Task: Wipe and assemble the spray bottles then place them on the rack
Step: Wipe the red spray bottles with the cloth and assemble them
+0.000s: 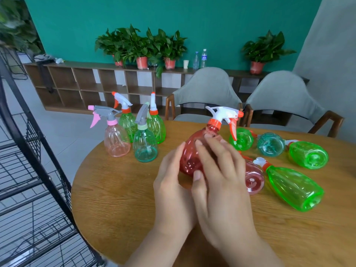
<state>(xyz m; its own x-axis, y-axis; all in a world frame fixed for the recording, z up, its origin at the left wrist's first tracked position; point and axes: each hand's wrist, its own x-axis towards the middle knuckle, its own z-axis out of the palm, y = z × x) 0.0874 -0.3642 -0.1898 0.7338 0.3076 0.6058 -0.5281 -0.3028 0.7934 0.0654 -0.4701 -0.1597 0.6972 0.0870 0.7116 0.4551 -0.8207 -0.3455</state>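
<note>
Round wood-grain table [119, 199] bears translucent bulbous bottles [116, 141]. Right hand [221, 170] grips the tilted red bottle [189, 157]; left hand [169, 180] seemingly rests flat-fingered against it.

Red spray bottle [189, 151], tilted, trigger head [223, 112] seemingly screwed on
</note>
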